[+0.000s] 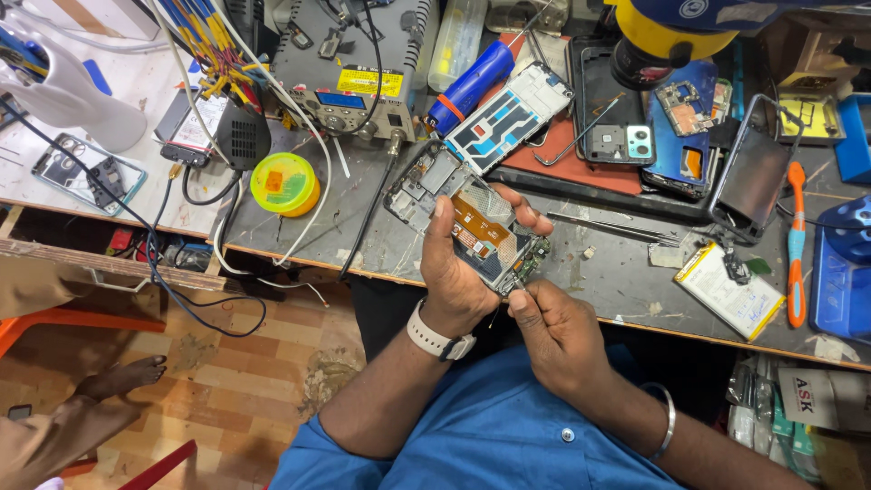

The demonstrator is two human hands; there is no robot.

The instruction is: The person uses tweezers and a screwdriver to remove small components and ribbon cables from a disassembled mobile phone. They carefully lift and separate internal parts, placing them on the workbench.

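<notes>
Crowded bench edge: opened phone in both hands.

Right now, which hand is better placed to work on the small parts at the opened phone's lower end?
The right hand, probably. Its fingertips already pinch at the lower end of the opened phone, while the left hand wraps around the phone's body, holding it above the workbench.

My two hands, left hand and right hand, hold one opened phone. On my bench I count one yellow solder tin, one blue screwdriver and one loose battery.
</notes>
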